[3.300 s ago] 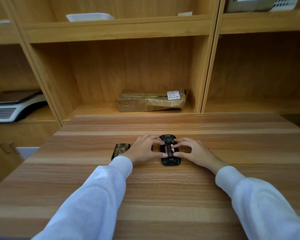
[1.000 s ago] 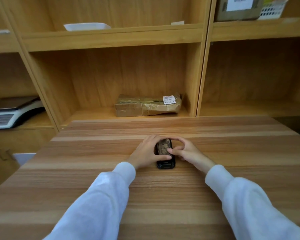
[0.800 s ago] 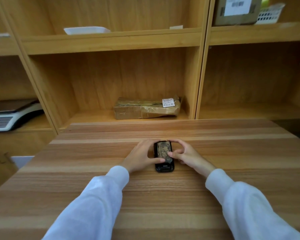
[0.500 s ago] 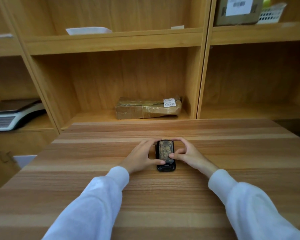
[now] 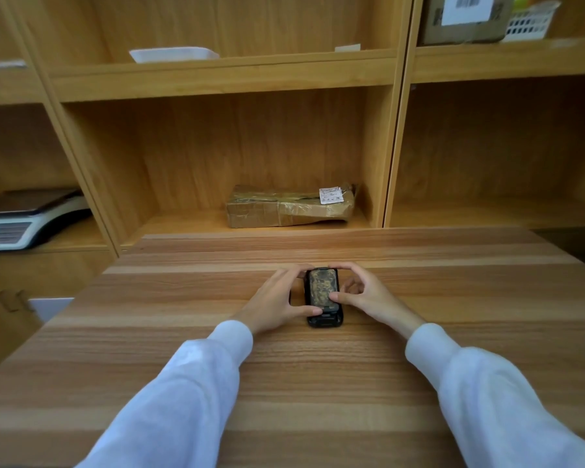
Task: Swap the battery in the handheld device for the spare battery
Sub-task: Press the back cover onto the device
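The handheld device (image 5: 325, 317) lay flat on the worktop (image 5: 318, 383), just ahead of the person at 12 o'clock. A worn, mottled battery (image 5: 322, 287) sat in its back. The left hand (image 5: 277, 300) braced the device from 9 o'clock, fingers (image 5: 313, 311) spread along its edge. The right hand (image 5: 362, 293), at 3 o'clock, pressed its thumb on the battery, fingers curled over the far end. The swap looked nearly done; seating or latching seemingly remained. No second battery showed clearly.
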`<state>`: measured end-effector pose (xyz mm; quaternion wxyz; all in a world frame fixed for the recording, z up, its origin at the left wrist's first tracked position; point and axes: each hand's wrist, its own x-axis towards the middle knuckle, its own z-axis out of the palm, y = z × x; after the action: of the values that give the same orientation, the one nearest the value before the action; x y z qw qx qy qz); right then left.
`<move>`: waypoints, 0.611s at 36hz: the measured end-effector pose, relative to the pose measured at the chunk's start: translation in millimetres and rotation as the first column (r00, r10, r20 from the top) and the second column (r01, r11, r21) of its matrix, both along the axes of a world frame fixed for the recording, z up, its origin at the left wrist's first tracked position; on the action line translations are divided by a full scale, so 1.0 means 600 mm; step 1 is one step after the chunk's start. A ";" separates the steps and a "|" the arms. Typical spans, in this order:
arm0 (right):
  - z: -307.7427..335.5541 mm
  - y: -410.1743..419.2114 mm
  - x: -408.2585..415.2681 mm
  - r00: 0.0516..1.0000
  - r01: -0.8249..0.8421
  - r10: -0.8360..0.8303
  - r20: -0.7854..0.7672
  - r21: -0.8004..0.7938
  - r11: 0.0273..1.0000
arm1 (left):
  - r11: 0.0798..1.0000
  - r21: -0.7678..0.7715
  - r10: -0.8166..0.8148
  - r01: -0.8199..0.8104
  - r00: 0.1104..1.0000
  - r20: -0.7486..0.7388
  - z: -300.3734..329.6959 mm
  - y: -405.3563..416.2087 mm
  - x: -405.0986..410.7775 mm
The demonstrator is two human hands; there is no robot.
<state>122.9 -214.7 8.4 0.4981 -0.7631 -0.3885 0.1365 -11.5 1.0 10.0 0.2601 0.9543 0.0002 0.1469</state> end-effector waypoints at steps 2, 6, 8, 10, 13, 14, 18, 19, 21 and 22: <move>0.005 0.001 -0.001 1.000 0.026 -0.026 0.006 -0.017 1.000 | 1.000 -0.006 0.005 -0.005 1.000 -0.010 -0.001 0.000 0.002; 0.012 0.013 -0.003 0.997 0.073 -0.072 0.016 -0.053 0.996 | 1.000 -0.003 0.025 -0.025 0.999 -0.024 -0.006 -0.003 0.006; 0.010 0.020 -0.001 0.996 0.088 -0.087 0.023 -0.055 0.995 | 0.999 0.024 0.040 -0.040 0.999 -0.022 -0.010 -0.004 0.008; 0.005 0.023 0.000 0.995 0.094 -0.092 0.031 -0.068 0.993 | 0.996 0.060 0.061 -0.059 0.998 -0.028 -0.012 -0.004 0.010; -0.001 0.024 0.002 0.994 0.105 -0.101 0.053 -0.087 0.991 | 0.993 0.101 0.070 -0.064 0.996 -0.060 -0.010 -0.004 0.015; -0.003 0.024 0.003 0.993 0.109 -0.104 0.060 -0.093 0.990 | 0.992 0.110 0.071 -0.063 0.995 -0.072 -0.010 -0.004 0.016; -0.006 0.025 0.007 0.991 0.120 -0.110 0.080 -0.134 0.984 | 0.991 0.120 0.075 -0.061 0.991 -0.111 -0.012 -0.001 0.019; -0.007 0.026 0.008 0.991 0.120 -0.109 0.083 -0.146 0.982 | 0.991 0.120 0.076 -0.061 0.990 -0.120 -0.013 0.000 0.020; -0.008 0.026 0.009 0.990 0.121 -0.108 0.088 -0.167 0.979 | 0.991 0.119 0.078 -0.062 0.987 -0.139 -0.014 0.002 0.021; -0.009 0.026 0.010 0.990 0.124 -0.111 0.087 -0.170 0.978 | 0.991 0.116 0.078 -0.061 0.986 -0.148 -0.015 0.002 0.021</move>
<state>128.7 -198.9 3.1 0.4210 -0.8302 -0.3480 0.1111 0.9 1.9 1.1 0.2006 0.9752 0.0455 0.0823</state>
